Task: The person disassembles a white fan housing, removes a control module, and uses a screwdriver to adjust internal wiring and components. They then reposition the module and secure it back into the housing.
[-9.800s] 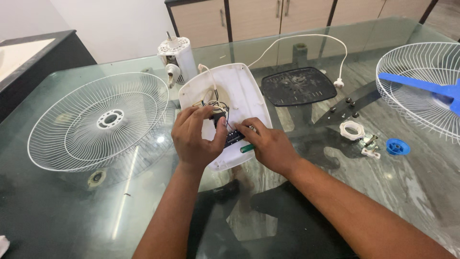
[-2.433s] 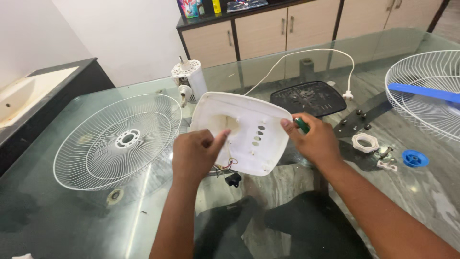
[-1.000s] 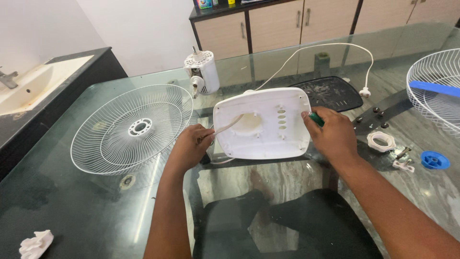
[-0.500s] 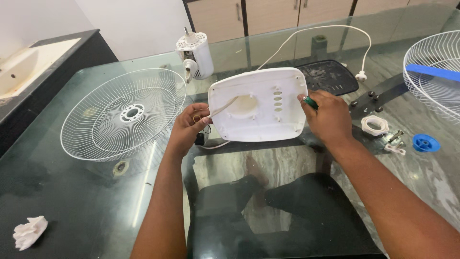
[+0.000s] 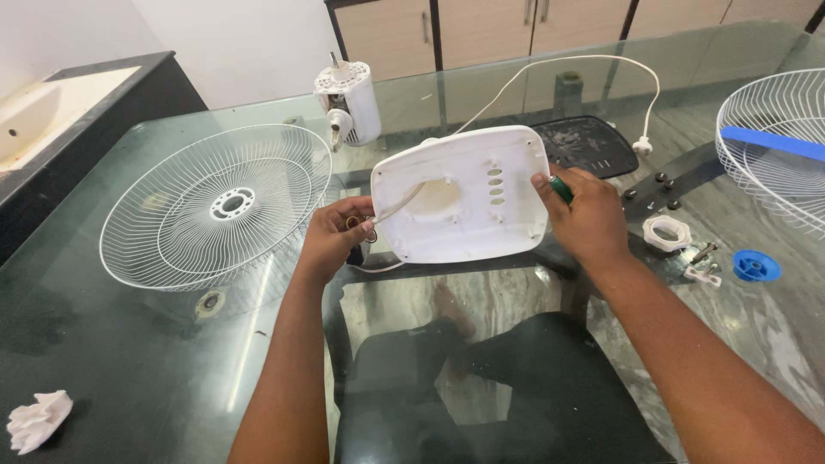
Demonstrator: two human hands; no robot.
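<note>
A glass table [image 5: 155, 361] fronts wooden cabinets. In the head view, your white moulded plastic fan base cover [image 5: 460, 198] sits flatter and squarer to you than half a second ago, smooth slotted face up. Left hand [image 5: 331, 241] pinches its left edge by the white cord [image 5: 397, 204]. Right hand [image 5: 589, 219] grips its right edge, closed around a green-handled screwdriver [image 5: 560, 189]. A round white wire grille [image 5: 215, 206] lies left.

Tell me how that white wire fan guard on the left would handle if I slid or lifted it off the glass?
The white wire fan guard looks like thin open wire, so probably light for its size. It rests dished on a smooth glass table, so it would likely slide easily. Gripped at one rim, the thin wires may flex somewhat.
</note>
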